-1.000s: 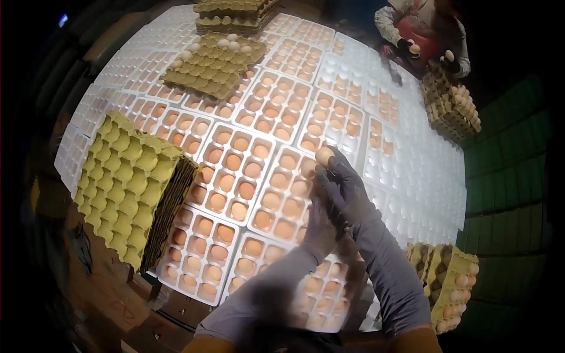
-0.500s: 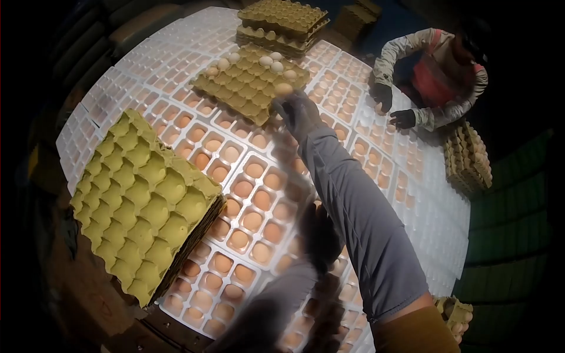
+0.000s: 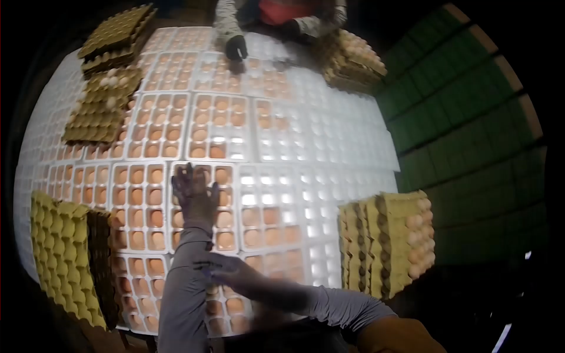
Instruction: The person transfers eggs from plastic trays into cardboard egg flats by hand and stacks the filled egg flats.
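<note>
My left hand is over a white plastic tray of brown eggs, fingers spread, nothing visible in it. Lower down, my right hand crosses above my left forearm; it is blurred, with its fingers stretched to the left and no egg showing in it. Brown eggs fill the neighbouring tray on the left. To the right, another tray has eggs only in its lower cells.
Yellow cardboard trays stand at the lower left. Stacked trays with eggs are at the right, more at the back. A cardboard tray holds pale eggs at the left. Across the table, a co-worker's gloved hand reaches over trays.
The view has swung right. My right hand has come back from the cardboard tray, and the egg at its fingertips is no longer seen there. My left hand has reached forward over the eggs.
</note>
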A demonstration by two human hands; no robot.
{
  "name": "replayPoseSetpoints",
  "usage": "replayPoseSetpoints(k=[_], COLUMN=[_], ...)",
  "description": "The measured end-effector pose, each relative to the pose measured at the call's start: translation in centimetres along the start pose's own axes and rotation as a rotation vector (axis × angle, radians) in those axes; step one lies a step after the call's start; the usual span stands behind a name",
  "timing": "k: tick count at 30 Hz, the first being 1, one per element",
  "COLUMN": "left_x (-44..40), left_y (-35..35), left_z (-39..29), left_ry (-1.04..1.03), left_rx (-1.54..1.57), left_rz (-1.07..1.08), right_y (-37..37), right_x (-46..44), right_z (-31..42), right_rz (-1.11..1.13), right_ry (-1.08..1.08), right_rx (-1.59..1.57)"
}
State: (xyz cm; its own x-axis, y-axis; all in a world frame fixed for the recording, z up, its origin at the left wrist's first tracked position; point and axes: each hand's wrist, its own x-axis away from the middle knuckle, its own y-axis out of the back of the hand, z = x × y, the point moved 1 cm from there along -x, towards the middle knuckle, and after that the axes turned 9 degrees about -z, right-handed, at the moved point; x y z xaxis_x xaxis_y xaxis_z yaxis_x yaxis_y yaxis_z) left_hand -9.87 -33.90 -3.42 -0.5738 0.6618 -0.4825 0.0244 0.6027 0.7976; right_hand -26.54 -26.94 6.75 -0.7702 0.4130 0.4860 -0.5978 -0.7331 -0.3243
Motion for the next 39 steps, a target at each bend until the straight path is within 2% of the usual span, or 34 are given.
replayPoseSetpoints(k=[1,2,3,5,6,7,10,11,13,14,16,18,19,20,21,22,23,24,25,27,28,29,31,33,34,37,38,39], left_x=[-0.2,-0.7,-0.6,-0.3,-1.0,-1.6,-0.8,0.0,1.4,2.4,4.7,5.4,5.4,5.1,4.8,4.7,4.7,4.8,4.4,3.1,3.0,2.6,2.4,3.8,3.6,2.0,1.6,1.6], left_y=[0.3,0.7,0.1,-1.0,0.3,2.8,10.5,12.4,14.4,14.1,12.2,11.6,11.3,11.8,12.1,12.7,13.5,14.2,13.4,13.9,13.0,10.4,10.1,9.4,8.3,6.4,6.5,7.1], left_z=[-0.3,-0.2,-0.1,0.1,-3.5,-7.7,-25.7,-30.8,-39.1,-42.3,-46.7,-48.5,-49.1,-49.6,-49.6,-49.8,-50.0,-50.6,-50.5,-51.3,-52.5,-52.4,-57.3,-60.3,-60.8,-60.8,-60.4,-60.4], left_ry=[-0.045,-0.034,-0.039,-0.059,-0.115,-0.162,-0.420,-0.506,-0.657,-0.736,-0.809,-0.806,-0.803,-0.776,-0.717,-0.620,-0.520,0.057,0.133,0.627,0.819,0.634,0.103,-0.374,-0.437,-0.452,-0.419,-0.490], left_rx=[-0.044,-0.022,0.021,0.104,0.309,0.502,0.805,0.884,0.896,0.833,0.694,0.605,0.559,0.600,0.611,0.658,0.703,1.085,1.181,1.575,1.516,1.524,0.850,0.423,0.425,0.394,0.403,0.321], left_rz=[-0.056,0.021,-0.060,-0.222,-0.165,-0.103,0.127,0.227,0.388,0.336,0.245,0.302,0.329,0.362,0.444,0.476,0.504,0.791,0.744,0.921,0.897,1.054,0.968,0.503,0.385,0.337,0.473,0.576], right_y=[0.8,2.0,3.1,5.7,7.4,8.6,12.0,12.9,15.5,17.0,21.9,27.4,29.7,34.0,37.0,40.0,44.2,48.4,50.0,51.0,51.0,51.6,52.9,53.6,54.0,54.0,54.2,54.1], right_x=[4.1,7.5,11.0,17.2,19.6,21.8,27.1,28.4,31.7,33.6,38.4,42.4,44.1,44.2,44.0,43.4,41.8,39.9,39.0,37.3,37.3,36.5,35.3,34.9,34.7,35.2,35.3,35.4], right_z=[0.8,0.4,0.5,2.1,1.4,1.6,3.9,3.1,4.8,5.9,9.1,11.3,14.2,13.6,15.0,16.2,16.6,16.5,17.2,18.5,19.2,19.3,19.4,19.0,18.7,18.6,18.6,18.7], right_rz=[0.059,0.094,0.072,0.004,0.010,-0.011,0.017,0.035,0.030,0.005,-0.092,-0.414,-0.591,-0.715,-0.809,-0.902,-0.868,-0.834,-0.817,-0.783,-0.692,-0.640,-0.545,-0.556,-0.549,-0.499,-0.481,-0.468], right_ry=[-0.082,-0.037,-0.053,0.025,0.123,0.132,0.100,0.243,0.464,0.556,0.659,0.687,0.446,0.555,0.500,0.498,0.655,0.847,0.819,0.757,0.547,0.548,0.547,0.515,0.533,0.526,0.538,0.551], right_rx=[-0.050,-0.084,-0.121,0.011,0.008,0.056,0.162,0.086,0.235,0.315,0.505,0.751,0.854,0.584,0.414,0.502,0.693,0.927,1.031,1.240,0.988,0.951,0.888,0.791,0.747,0.776,0.813,0.848])
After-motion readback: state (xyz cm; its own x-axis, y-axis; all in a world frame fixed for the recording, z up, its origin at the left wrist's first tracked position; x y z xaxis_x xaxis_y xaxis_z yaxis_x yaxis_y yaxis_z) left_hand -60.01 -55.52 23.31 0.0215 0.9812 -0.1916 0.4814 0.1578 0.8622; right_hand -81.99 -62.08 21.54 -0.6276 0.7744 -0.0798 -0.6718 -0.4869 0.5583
